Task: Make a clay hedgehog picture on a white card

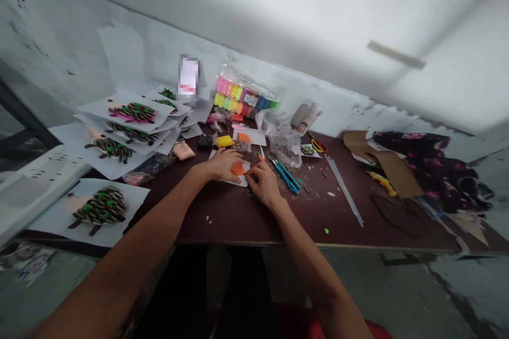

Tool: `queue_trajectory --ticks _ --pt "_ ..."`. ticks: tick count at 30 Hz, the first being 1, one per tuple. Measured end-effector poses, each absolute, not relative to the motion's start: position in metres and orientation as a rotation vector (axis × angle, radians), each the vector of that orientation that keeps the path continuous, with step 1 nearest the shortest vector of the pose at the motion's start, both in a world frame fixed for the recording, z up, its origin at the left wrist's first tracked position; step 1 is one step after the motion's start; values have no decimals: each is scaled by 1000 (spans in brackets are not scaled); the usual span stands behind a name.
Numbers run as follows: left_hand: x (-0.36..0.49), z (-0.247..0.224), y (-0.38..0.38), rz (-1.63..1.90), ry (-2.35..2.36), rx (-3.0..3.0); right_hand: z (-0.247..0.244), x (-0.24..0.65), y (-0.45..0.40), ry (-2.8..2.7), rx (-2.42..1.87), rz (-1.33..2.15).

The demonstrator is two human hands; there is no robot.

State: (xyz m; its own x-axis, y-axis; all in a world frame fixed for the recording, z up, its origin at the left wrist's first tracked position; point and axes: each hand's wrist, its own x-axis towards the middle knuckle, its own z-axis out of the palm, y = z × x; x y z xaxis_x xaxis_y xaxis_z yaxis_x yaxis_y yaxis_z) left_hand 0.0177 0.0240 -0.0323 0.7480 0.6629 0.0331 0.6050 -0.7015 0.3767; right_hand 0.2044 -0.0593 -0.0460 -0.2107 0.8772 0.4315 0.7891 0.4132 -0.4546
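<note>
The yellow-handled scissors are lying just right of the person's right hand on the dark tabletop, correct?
Not quite: their handles are blue, not yellow. The head view shows blue-handled scissors lying just right of the person's right hand on the dark tabletop.

Clay hedgehog sheets (131, 116) beside a bag of coloured clay blocks (242, 98)

left hand (222, 165): beside and touching orange clay piece (237, 169), on white paper (242, 181) | right hand (264, 183): fingers at clay's right edge | right of right hand: teal-handled scissors (286, 177) | beyond left hand: yellow clay block (225, 141) | under both: dark red tabletop (222, 217)
</note>
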Motion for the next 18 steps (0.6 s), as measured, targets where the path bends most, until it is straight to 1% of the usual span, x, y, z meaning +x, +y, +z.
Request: queue_trajectory --ticks 3,12,18 --pt "17 -35 25 203 989 2572 -45 203 -60 -2049 -1392 160" --pt "15 -30 22 249 997 2520 -41 198 -65 -2092 -1361 97" --pt "15 -28 21 228 1009 2513 -42 198 -67 -2066 -1428 88"
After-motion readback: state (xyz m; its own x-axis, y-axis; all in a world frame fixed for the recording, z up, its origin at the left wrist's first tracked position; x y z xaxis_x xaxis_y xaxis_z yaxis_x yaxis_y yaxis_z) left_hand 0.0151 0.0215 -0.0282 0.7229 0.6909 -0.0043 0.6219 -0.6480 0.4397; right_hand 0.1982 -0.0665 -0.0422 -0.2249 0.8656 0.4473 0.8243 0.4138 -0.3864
